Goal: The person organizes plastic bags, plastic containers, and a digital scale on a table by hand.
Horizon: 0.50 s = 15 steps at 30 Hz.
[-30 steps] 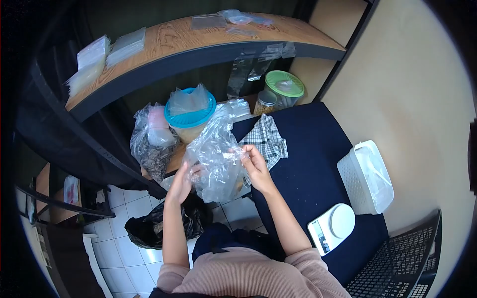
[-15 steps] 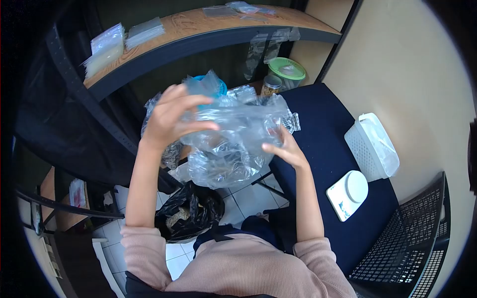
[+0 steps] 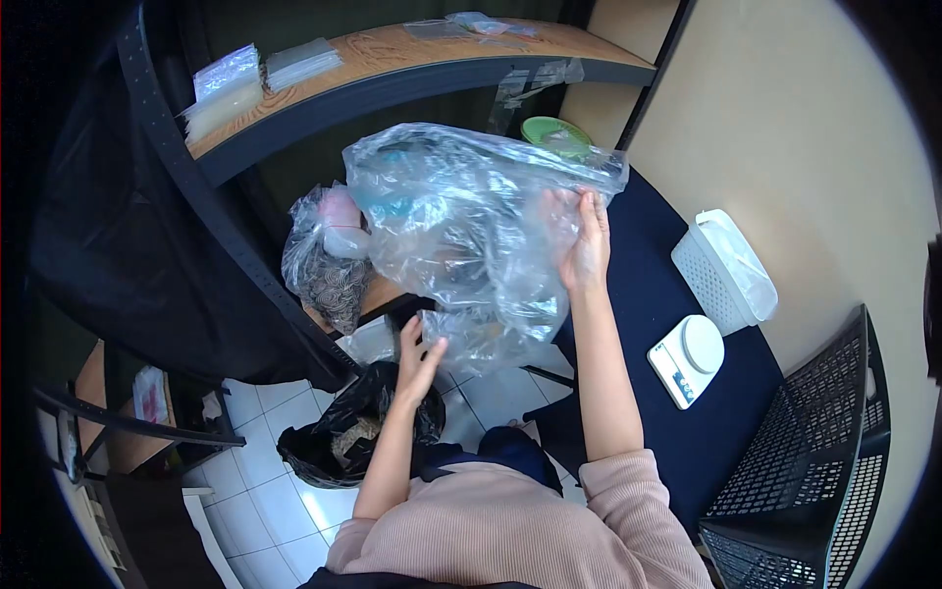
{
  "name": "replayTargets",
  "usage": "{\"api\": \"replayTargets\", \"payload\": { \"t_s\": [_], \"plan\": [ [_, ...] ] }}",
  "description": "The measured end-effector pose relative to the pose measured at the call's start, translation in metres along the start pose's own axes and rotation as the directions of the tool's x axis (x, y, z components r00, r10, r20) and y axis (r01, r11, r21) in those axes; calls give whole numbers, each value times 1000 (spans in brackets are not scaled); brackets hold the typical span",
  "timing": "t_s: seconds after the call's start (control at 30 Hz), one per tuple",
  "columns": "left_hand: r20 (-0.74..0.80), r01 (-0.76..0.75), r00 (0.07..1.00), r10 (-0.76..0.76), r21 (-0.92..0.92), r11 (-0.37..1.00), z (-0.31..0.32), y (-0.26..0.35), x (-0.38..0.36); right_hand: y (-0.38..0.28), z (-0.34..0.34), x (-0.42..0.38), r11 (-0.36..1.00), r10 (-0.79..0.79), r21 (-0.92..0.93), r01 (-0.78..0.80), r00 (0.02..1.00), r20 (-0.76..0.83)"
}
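Note:
A large clear plastic bag [image 3: 461, 216] is spread out in front of me, crinkled and see-through. On its right side my right hand [image 3: 586, 240] is closed, with some fingers showing through the film. My left hand [image 3: 417, 365] is at the bag's lower left corner, its thumb and fingers closed around the edge. Below the left hand, a black plastic bag [image 3: 324, 442] stands open on the tiled floor with light brown material [image 3: 355, 439] inside. Much of the surface behind the clear bag is hidden or seen only through the film.
A tied clear bag of dark coiled pieces [image 3: 329, 280] sits left. Stacks of clear packets [image 3: 302, 65] lie on the wooden shelf [image 3: 392, 49]. At right are a kitchen scale [image 3: 687, 358], a white basket [image 3: 721, 275] and a black crate [image 3: 800, 461]. A green lid [image 3: 556, 133] shows behind.
The clear bag has been spread wider and raised. My left hand has dropped from its upper left to its lower left edge, while my right hand has risen along the right side.

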<state>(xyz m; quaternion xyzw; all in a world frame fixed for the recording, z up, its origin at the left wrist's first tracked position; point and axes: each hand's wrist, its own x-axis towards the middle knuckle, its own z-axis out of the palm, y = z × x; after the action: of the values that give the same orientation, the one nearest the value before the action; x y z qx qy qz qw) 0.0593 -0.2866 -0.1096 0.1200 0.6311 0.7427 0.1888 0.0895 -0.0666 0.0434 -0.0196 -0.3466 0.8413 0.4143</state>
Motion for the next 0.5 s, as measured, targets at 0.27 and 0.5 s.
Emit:
{"api": "replayTargets", "payload": {
  "t_s": [0.27, 0.5],
  "plan": [
    [-454, -184, 890, 30, -298, 936, -100, -42, 41, -56, -19, 31, 947, -293, -143, 287, 956, -22],
    [-496, -86, 856, 147, 144, 986, -152, -76, 40, -56, -1, 25, 933, -305, -196, 302, 952, 16]
  ]
}}
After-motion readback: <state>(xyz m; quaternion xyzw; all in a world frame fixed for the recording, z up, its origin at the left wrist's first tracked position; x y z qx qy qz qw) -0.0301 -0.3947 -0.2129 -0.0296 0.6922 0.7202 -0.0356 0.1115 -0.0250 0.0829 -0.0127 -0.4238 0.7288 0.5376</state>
